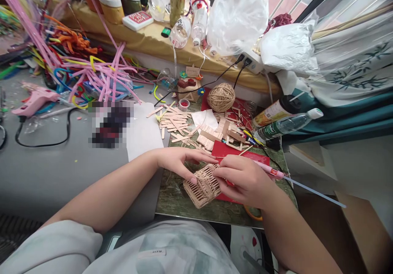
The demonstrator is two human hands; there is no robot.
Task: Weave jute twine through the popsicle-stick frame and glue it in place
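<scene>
A small woven twine basket (201, 190), its open ribs showing, sits tilted at the front of the green work surface. My left hand (178, 161) has its thumb pressed on the basket's upper left and its fingers reaching behind it. At the basket's right edge, the fingertips of my right hand (242, 180) are pinched together; what lies between them is hidden. Just beyond that hand is a pink glue gun (274, 172), partly covered by it, with a long glue stick (316, 191) sticking out to the right. Red card (227, 149) lies beneath and behind.
Craft sticks (175, 120) are scattered behind my hands, near a twine ball (221, 97). To the right stand a water bottle (288, 124) and a drink cup (274, 110). Orange-handled scissors (253, 213) poke out near the front edge. Another pink glue gun (35, 98) lies far left.
</scene>
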